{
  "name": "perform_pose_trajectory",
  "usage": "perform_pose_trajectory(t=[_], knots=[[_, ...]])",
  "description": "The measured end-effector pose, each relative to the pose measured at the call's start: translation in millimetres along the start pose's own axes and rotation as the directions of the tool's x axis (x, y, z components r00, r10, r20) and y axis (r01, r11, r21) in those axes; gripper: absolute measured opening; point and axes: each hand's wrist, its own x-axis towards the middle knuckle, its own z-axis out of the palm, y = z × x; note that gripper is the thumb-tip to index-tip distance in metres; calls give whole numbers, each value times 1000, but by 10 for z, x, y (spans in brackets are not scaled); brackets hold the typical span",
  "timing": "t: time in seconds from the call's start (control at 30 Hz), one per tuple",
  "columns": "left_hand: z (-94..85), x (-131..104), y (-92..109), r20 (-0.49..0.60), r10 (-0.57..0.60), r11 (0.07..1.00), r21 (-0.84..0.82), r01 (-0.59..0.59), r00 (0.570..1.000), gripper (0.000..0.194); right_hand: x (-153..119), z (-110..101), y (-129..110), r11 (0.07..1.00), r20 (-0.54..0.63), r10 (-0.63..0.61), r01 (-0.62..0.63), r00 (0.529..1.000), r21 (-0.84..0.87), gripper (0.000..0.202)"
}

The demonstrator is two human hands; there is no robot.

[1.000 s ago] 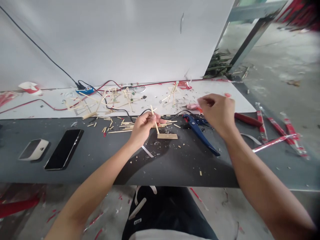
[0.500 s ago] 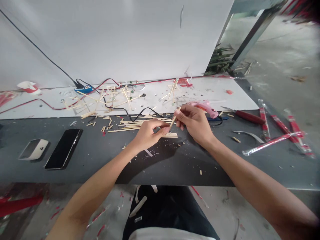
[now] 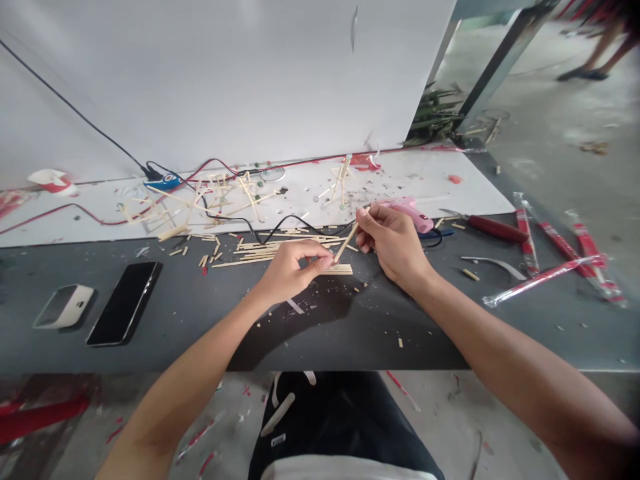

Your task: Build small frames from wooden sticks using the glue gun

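Note:
A short wooden stick [image 3: 346,244] slants between my two hands above the dark table. My left hand [image 3: 295,268] pinches its lower end between thumb and fingertips. The upper end is gripped by the thumb and forefinger of my right hand [image 3: 395,241]. Below and behind my left hand lie loose wooden sticks [image 3: 257,250], and a small row of shorter sticks [image 3: 340,269] rests just under the fingertips. Beyond my right hand lies a pink glue gun [image 3: 413,215], partly hidden by that hand. A small stick frame [image 3: 343,179] stands behind on the white board.
Stick structures [image 3: 220,193] and a blue power strip [image 3: 163,181] with cables lie at the back left. A phone [image 3: 124,303] and a white device [image 3: 65,305] are at left. A red-handled knife [image 3: 495,229] and red wrapped packets [image 3: 545,281] lie right. A person's legs [image 3: 603,50] show far right.
My right hand has drawn slightly apart from my left, so more of the stick shows between them. A person's legs have come into view at the upper right.

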Motion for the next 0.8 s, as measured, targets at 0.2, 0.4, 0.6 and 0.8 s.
perform_pose_trajectory(t=[0.2,0.4,0.6,0.8], knots=[[56,-9,-25,-105,282,942,218,-254,954,16,20,-5,10,999,-13,25,-25,1000,29,43],[71,-9,-57,-25,475,768,500,-400,880,12,1,2,50,998,-17,43,-42,999,46,43],[87,-22,-65,-10,527,721,535,-440,850,14,-6,0,64,999,-23,20,-19,1000,48,42],[93,-20,-49,-59,525,734,536,-417,849,15,-12,9,56,998,-25,20,-19,999,64,42]])
